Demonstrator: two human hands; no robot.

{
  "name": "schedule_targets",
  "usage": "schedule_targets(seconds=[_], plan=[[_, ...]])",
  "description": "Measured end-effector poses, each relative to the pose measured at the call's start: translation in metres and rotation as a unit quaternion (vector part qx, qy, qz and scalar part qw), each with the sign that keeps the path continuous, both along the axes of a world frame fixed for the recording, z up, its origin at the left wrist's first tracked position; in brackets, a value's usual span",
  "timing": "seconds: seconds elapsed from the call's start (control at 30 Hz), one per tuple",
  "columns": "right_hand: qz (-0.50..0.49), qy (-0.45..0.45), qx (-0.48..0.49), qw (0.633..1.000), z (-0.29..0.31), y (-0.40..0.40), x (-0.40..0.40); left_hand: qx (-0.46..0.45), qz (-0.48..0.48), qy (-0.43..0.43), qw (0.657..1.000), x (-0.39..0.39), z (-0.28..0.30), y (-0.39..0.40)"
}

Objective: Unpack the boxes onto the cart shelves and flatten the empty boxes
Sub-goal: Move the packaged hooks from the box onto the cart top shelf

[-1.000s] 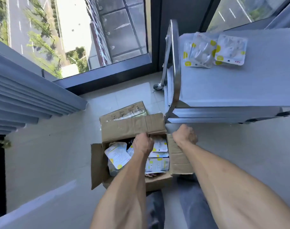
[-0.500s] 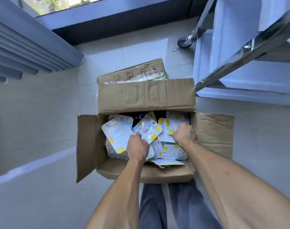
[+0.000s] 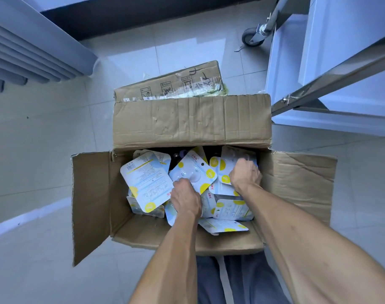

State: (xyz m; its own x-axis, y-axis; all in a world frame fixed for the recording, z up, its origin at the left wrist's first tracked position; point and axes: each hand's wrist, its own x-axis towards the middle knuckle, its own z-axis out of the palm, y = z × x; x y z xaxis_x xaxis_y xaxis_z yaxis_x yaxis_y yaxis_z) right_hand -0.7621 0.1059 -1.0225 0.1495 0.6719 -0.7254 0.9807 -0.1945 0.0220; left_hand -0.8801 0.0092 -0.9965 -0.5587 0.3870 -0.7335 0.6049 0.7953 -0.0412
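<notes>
1. Box [image 3: 187, 126] open on floor, flaps out; packs [image 3: 146, 183] heaped loose inside.
2. Left hand [image 3: 187, 199] curled down on a pack [image 3: 192, 173] just ahead of knuckles; right hand [image 3: 245, 174] curled into packs at far right. Fingertips hidden, actual grip not confirmable.
3. Gather several flat packs per hand, edges squared.
4. Lift clear of far flap, then up right to cart [image 3: 332, 62].

We had both hands in the open carton [image 3: 143, 235], blister packs [image 3: 146, 183] under our fingers [image 3: 245, 166]; beyond them, a second carton [image 3: 169, 84], the cart [image 3: 332, 84] further right.
</notes>
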Motion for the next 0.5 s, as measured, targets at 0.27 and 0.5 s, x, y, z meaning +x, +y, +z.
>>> schedule_targets(seconds=[0.27,0.5], plan=[[-0.007,-0.023,-0.006,1.000,-0.007,0.002,-0.009,0.013,0.009,0.010,1.000,-0.004,-0.007,-0.013],[-0.001,-0.028,0.015,0.999,0.008,-0.011,-0.006,0.049,0.010,0.031,0.998,0.005,0.008,-0.003]])
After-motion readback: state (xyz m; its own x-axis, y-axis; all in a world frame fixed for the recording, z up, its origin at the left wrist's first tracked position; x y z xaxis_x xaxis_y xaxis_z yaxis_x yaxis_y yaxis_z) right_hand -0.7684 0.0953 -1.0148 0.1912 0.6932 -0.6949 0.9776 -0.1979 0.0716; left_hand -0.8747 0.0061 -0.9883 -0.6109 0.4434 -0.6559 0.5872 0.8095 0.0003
